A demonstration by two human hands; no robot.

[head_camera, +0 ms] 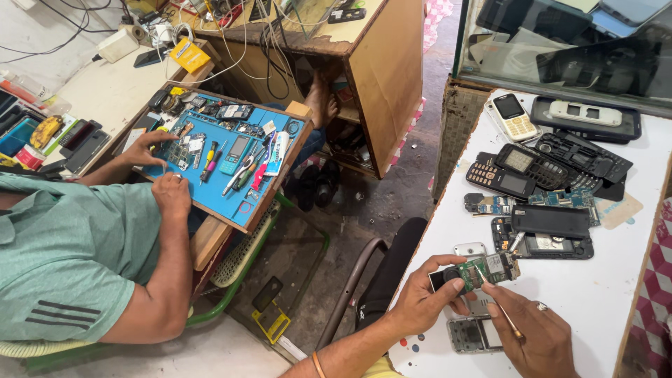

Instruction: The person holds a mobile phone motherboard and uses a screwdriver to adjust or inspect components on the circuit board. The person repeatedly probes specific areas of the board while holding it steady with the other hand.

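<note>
My left hand [423,297] pinches a small green phone circuit board [488,269] above the white table [595,294], thumb on its face. My right hand [535,336], a ring on one finger, holds a thin tool [505,316] whose tip meets the board's lower edge. Right under my hands lie an open silver phone shell [474,334] and another silver phone part [470,249]. Past them sit a black phone body [549,234] and a loose green board [490,205].
Several keypad phones [514,171] and black covers [584,155] crowd the far table. A glass case [567,49] stands behind. At left another person in a green shirt [63,259] works over a blue mat [224,157] of tools and parts. Below is bare floor [378,203].
</note>
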